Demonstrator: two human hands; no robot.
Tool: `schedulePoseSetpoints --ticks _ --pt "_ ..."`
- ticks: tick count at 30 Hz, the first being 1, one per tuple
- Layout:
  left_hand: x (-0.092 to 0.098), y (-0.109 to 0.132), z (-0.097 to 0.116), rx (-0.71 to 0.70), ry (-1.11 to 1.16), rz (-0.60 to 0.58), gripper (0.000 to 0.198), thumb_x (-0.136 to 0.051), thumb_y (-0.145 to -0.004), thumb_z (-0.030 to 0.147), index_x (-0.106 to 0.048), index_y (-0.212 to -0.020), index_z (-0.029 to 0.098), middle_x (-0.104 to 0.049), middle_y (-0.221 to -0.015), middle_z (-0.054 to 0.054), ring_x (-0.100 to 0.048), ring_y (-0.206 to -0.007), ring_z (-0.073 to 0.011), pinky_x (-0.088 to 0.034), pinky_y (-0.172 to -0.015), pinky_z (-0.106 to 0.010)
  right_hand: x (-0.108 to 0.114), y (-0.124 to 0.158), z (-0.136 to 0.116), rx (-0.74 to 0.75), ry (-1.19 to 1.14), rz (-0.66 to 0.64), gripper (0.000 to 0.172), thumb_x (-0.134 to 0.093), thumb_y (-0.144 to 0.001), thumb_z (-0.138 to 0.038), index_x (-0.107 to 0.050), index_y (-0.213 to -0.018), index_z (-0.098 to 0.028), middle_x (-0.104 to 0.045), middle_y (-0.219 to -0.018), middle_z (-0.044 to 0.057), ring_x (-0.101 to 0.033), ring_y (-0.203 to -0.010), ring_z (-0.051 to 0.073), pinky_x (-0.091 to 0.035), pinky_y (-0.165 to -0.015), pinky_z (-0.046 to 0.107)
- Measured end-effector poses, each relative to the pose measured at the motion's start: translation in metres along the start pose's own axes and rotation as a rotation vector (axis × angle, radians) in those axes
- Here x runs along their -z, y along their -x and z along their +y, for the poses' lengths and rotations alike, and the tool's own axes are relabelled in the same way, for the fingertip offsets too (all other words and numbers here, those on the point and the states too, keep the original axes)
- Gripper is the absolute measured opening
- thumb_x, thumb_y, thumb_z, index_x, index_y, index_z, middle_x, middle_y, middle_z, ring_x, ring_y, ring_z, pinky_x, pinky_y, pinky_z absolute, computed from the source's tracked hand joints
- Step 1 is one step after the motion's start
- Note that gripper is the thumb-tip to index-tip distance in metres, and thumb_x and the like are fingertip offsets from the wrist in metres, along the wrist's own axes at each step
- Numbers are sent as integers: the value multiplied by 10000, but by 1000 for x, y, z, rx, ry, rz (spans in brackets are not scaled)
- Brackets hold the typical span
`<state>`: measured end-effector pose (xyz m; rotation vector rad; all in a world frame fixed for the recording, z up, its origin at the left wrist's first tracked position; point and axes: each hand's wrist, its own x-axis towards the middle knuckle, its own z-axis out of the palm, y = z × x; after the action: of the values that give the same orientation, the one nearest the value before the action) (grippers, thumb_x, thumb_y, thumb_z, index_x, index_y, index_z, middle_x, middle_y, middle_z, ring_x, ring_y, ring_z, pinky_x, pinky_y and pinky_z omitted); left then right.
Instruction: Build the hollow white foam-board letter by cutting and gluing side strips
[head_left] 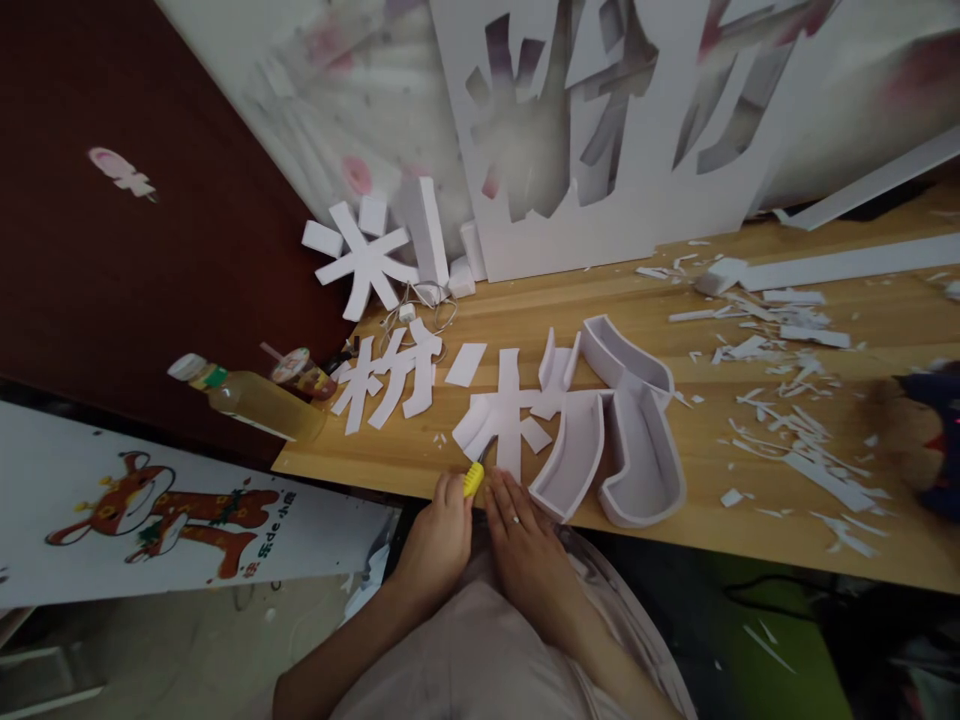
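Observation:
My left hand (441, 532) is closed around a yellow-handled craft knife (473, 478). The knife's dark, thin blade points at the lower left of a flat white foam character (509, 415) on the table. My right hand (519, 528) lies with its fingers stretched out at the character's lower end, by the table's front edge. Just right of it stand hollow white foam strokes with raised walls, one curved (568, 462) and one wider (651, 468). Behind them is another walled piece (628, 358). A small loose white piece (466, 364) lies behind the character.
A smaller flat white character (386, 378) lies left, near a bottle of yellowish liquid (259, 400) and a lidded cup (304, 373). A white cable (409, 312) is behind. White offcuts (810, 440) litter the right side. A cut-out white sheet (555, 245) leans at the back.

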<state>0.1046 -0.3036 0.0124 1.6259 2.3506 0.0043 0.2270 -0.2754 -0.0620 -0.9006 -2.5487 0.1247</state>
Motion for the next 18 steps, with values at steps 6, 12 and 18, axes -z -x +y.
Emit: schedulePoseSetpoints --ticks 6,12,18 --pt "0 -1 1 -9 26 13 275 -313 -974 143 -486 -1185 116 -568 -1225 -163 -616 -1124 -234 -534 -926 -367 1 0 0 -5 -7 -21 566 -320 -855 -17 -500 -1392 -28 -363 -1502 193 -371 -1391 304 -431 -1082 445" --pt "2 -1 2 -52 59 21 295 -298 -973 149 -481 -1204 126 -572 -1216 -150 -607 -1120 -209 -522 -942 -350 6 0 -1 -14 -17 -81 590 -310 -863 -13 -445 -1437 -45 -311 -1530 182 -332 -1413 295 -417 -1093 449" --pt "8 1 8 -51 59 6 302 -289 -981 140 -499 -1199 138 -593 -1197 -134 -606 -1117 -193 -513 -947 -327 8 0 -1 -27 -9 -91 602 -318 -865 -11 -412 -1459 -54 -281 -1548 163 -331 -1415 278 -420 -1095 418"
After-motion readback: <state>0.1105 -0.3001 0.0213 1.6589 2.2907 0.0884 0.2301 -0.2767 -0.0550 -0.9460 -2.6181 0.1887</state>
